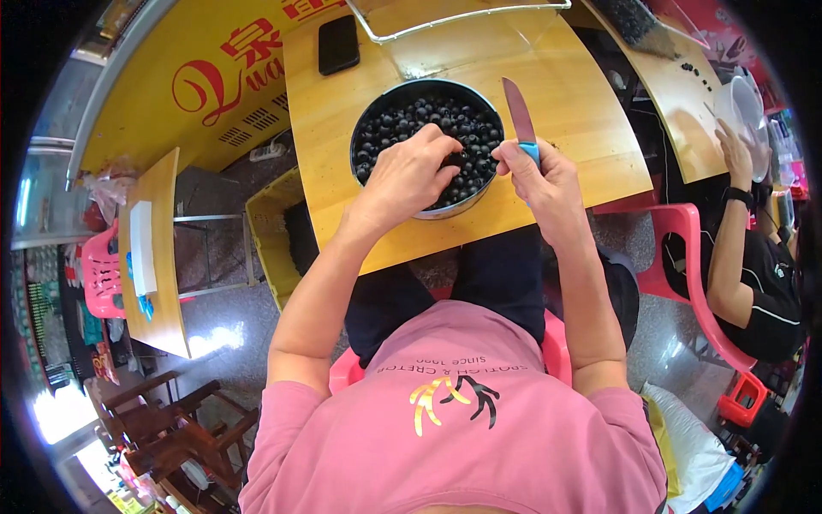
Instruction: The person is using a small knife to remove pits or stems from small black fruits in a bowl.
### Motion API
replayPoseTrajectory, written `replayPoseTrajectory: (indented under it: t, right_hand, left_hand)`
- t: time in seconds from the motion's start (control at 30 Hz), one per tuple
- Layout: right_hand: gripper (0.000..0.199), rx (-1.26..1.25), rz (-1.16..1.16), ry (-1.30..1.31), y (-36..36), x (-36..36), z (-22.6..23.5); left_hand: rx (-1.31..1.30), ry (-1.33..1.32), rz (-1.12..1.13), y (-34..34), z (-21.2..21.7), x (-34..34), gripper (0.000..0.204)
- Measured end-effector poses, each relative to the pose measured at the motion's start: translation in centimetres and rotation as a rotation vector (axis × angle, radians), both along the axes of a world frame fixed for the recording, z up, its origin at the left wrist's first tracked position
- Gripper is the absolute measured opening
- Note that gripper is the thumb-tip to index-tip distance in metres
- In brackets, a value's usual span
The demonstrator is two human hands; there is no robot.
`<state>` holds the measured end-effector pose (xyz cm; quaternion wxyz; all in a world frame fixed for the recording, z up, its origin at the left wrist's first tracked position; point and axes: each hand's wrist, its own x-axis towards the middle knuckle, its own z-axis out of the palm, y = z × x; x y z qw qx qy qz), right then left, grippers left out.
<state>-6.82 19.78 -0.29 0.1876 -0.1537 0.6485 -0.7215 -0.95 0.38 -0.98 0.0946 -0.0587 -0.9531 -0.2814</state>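
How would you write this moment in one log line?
left hand: over dark round pieces in metal pan | right hand: holding blue-handled knife | phone: on table

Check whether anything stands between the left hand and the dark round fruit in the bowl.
Nothing visible does: the left hand reaches over the rim of the open bowl to the dark round fruit. The knife, held in the right hand, is off to the right.

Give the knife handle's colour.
The knife handle is blue where it shows, best in the head view.
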Motion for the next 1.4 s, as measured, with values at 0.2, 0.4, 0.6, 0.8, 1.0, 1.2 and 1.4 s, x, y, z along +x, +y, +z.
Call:
replayPoseTrajectory:
  t: [0.2,0.4,0.6,0.8,1.0,1.2,1.4]
  right_hand:
    - [0.025,0.084,0.037,0.070,0.3,0.0,-0.2]
    - [0.027,0.319,-0.016,0.298,0.4,-0.2,-0.7]
    - [0.026,0.302,-0.042,0.310,0.4,-0.3,-1.2]
    - [0.025,0.201,-0.056,0.296,0.3,-0.3,-1.0]
    - [0.023,0.148,-0.053,0.179,0.4,-0.5,-1.0]
    - [0.023,0.147,-0.036,0.193,0.1,-0.3,-0.7]
    - [0.021,0.117,-0.060,0.122,0.2,-0.5,-0.8]
  left_hand:
    - [0.020,-0.089,-0.079,1.0,0.6,-0.7,0.014]
    - [0.216,0.003,-0.013,0.9,0.3,-0.5,0.016]
    - [0.166,-0.001,-0.185,1.8,0.3,-0.8,0.019]
    - [0.222,-0.147,-0.096,1.7,0.0,-2.0,0.019]
    - [0.193,-0.079,-0.109,1.8,0.3,-1.5,0.023]
    - [0.097,-0.052,-0.141,1.9,0.0,-1.8,0.019]
    - [0.456,-0.146,-0.015,1.0,0.9,-1.0,0.026]
